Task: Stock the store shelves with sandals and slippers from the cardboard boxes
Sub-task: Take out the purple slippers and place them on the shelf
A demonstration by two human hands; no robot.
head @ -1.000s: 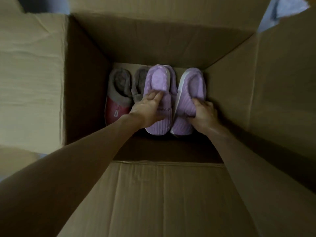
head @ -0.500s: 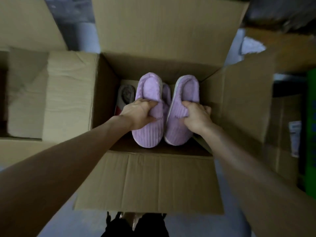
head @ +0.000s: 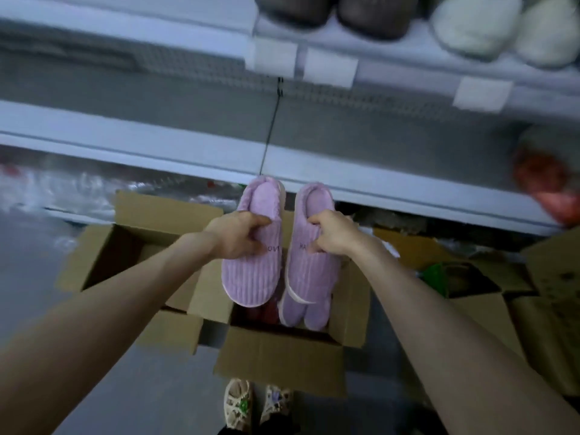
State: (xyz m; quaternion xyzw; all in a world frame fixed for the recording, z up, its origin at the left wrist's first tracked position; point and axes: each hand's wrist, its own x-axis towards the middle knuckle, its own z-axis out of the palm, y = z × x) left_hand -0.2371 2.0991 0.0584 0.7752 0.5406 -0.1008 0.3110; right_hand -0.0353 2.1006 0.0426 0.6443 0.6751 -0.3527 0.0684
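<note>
Up over the cardboard box (head: pixel 282 362), left hand (head: pixel 241 235) and right hand (head: pixel 329 233) each clutch purple slippers (head: pixel 251 277).

Head view, single: high above the open cardboard box (head: pixel 279 356), facing forward-down toward the shelves (head: pixel 188 146) beyond it; wide angle.

Bare forearms (head: pixel 125 296), dark trousers (head: pixel 276 429), pale strappy sandals (head: pixel 238 406) with charms.

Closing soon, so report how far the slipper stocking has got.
Done: grey slippers and cream slippers sit on the upper shelf. In hand: left hand and right hand each grip purple slippers above the open box. Left: shelve these; something red shows in the box.
</note>
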